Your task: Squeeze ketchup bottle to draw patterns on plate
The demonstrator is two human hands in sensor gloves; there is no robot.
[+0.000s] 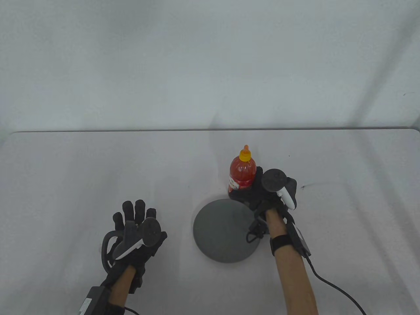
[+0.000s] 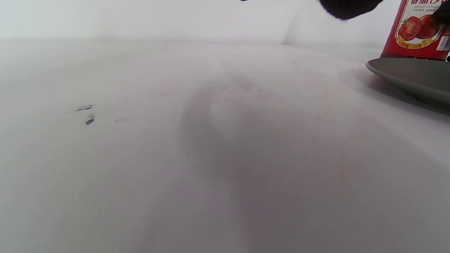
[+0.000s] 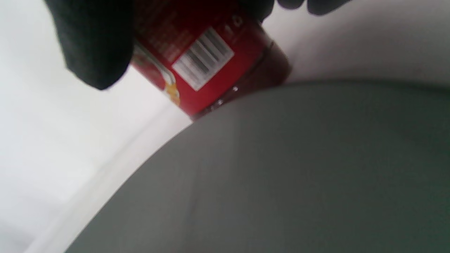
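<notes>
Pickup is the step in hand. The bottle (image 1: 242, 174) stands upright on the bench (image 1: 65, 170), just beyond the far rim of the grey plate (image 1: 220, 234), orange cap still on top. The right hand (image 1: 269, 193) has reached over the plate's right side and wraps the lower body of the bottle. In the right wrist view the dark fingers (image 3: 95, 49) curl around the red label on both sides, so the grip looks closed on it, though how firmly it presses cannot be told. The bottle's base seems to sit on the bench; whether it has begun to lift is unclear.

The left hand (image 1: 136, 229) rests near the bench surface well to the left of the plate, fingers spread and holding nothing.

The plate shows no ketchup, so no drawing has begun. By my reading, the next move calls for lifting the bottle, bringing it over the plate and tipping the nozzle down. The cap looks closed, so it may need opening first, likely a job for the free left hand. Only then should a steady squeeze follow, with the plate kept from sliding.
</notes>
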